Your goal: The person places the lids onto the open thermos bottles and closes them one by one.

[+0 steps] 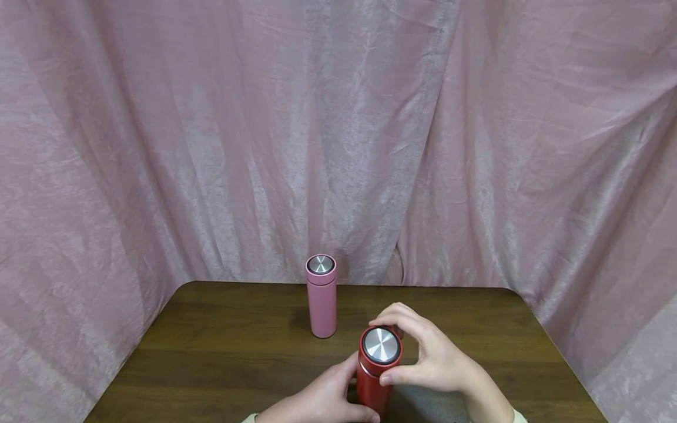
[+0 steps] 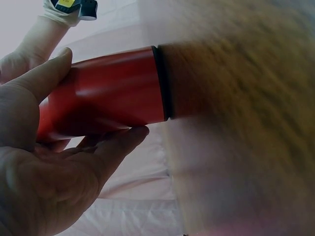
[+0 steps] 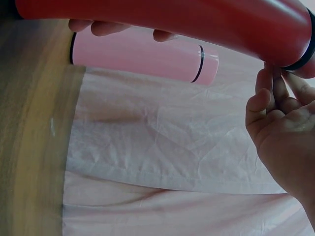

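A red thermos flask (image 1: 370, 388) with a brushed-metal disc on its lid (image 1: 382, 345) stands near the front of the table, almost upright. My left hand (image 1: 328, 396) grips its body, thumb on the near side; the left wrist view shows fingers along the red wall (image 2: 113, 91) down towards the black base ring (image 2: 165, 83). From the right, my right hand (image 1: 431, 352) holds the lid between thumb and fingers, which reach round its far side. Farther back, a pink thermos flask (image 1: 322, 308) stands upright with its lid on, touched by neither hand.
The dark brown wooden table (image 1: 222, 341) has rounded back corners. Pink velvety curtains (image 1: 254, 147) hang behind it and at both sides. A small black device (image 2: 87, 9) with a yellow label is on the other wrist in the left wrist view.
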Demonstrator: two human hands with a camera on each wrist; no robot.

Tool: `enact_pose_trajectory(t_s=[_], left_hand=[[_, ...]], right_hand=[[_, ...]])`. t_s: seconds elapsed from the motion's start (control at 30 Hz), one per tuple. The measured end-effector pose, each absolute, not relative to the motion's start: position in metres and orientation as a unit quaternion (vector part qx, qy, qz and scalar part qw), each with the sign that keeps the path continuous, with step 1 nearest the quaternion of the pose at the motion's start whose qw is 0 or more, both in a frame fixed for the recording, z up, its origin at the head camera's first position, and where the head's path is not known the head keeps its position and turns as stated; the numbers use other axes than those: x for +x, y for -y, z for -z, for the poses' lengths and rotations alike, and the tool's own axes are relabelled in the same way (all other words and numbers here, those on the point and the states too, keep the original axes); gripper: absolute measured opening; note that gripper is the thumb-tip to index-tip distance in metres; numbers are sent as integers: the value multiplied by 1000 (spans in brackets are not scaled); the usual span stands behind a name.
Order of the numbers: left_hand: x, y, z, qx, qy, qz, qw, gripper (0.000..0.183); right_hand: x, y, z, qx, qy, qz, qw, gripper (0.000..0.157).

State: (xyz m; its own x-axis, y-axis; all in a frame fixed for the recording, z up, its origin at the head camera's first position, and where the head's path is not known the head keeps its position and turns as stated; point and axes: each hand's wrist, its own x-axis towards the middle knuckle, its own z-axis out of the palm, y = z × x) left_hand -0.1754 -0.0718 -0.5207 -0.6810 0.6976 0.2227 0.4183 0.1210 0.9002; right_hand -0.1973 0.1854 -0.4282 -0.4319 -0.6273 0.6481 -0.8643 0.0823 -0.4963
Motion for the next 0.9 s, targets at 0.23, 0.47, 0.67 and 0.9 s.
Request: enact_pose_trajectory(t_s=[0.23,0.47,0.67,0.9], left_hand=[[-176,72,522,382,-736,-544,126,79],[-176,72,522,380,-740,-540,124,78],[-176,72,522,380,-737,-545,126,80],[-176,72,522,380,-736,-546,126,79]], right_hand=[[-198,-187,429,517,727,-430,137,89],[-198,-186,431,560,699,-427,126,80],[-198,-185,431,570,689,-430,124,77],[-199,-186,430,562,694,-432,124,75]])
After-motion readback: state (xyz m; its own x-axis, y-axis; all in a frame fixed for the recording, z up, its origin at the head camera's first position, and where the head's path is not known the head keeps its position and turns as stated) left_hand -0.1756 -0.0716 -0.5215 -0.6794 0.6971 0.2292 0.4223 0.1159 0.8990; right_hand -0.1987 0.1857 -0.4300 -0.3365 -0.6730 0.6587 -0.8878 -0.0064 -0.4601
